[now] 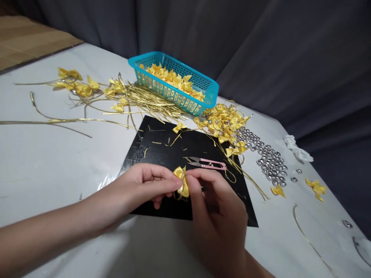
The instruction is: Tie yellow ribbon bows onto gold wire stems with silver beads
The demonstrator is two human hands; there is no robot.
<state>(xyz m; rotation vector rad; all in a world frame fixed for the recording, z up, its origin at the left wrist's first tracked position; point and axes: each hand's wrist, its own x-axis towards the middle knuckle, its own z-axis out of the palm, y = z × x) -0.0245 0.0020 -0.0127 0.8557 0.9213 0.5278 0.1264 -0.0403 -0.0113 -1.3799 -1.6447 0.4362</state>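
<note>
My left hand [147,185] and my right hand [216,208] meet over the near edge of a black mat [162,150]. Both pinch one small yellow ribbon bow [182,181] with a thin gold wire looped round its middle. The left fingers hold the bow's left side; the right thumb and forefinger grip the wire at its top. Just beyond the bow, pink-handled thread snips [207,164] lie on the mat.
A turquoise basket [208,96] full of yellow bows stands at the back. Gold wire strips [145,100] and loose bows [224,121] lie around it. Several silver beads [269,160] are spread on the right, by a white scrap [297,148]. Dark curtain behind.
</note>
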